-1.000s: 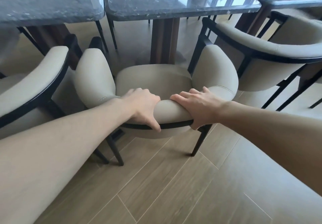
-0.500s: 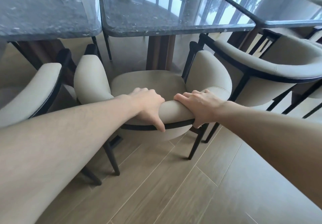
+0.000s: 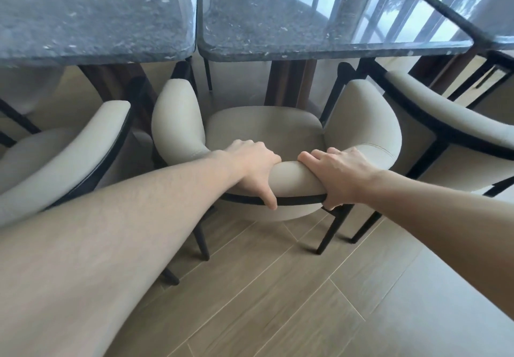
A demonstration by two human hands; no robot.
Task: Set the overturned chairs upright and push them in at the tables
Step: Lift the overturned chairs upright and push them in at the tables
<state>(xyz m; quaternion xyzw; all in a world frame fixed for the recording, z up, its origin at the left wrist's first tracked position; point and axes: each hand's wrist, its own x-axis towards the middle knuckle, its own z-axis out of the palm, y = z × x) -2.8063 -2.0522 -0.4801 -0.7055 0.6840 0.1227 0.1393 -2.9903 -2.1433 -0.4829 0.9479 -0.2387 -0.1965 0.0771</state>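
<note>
Both arms outstretched — left hand (image 3: 251, 169) and right hand (image 3: 338, 174) gripping, fingers (image 3: 311, 159) curled

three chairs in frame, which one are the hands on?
The middle chair. The left hand and the right hand both grip its padded backrest. The chair on the left and the chair on the right go untouched.
</note>
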